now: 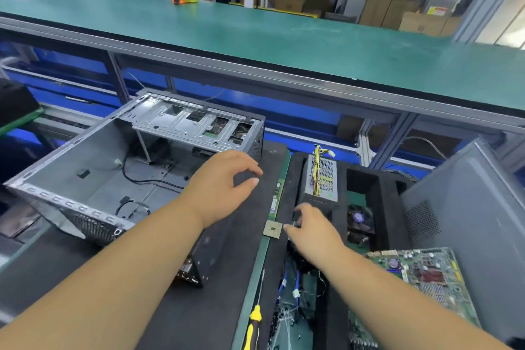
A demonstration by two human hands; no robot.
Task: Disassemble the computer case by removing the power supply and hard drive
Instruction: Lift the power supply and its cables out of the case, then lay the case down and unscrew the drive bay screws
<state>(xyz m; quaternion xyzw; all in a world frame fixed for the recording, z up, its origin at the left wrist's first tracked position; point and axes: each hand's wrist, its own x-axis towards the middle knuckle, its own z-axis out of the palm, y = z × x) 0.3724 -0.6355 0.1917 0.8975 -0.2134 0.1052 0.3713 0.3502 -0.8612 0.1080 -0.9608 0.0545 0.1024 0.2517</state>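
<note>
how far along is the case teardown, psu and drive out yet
Done: the power supply sits outside in the black foam tray, and a motherboard lies at right; the case looks nearly gutted. In hand: nothing clearly; the left hand hovers open, the right hand reaches near the tray. Left: the drive cage is still mounted; whether it holds a drive is unclear.

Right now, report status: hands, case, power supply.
Left hand open over black panel. Right hand by small chip, grip unclear. Case open, looks gutted. Power supply out, in foam tray.
</note>
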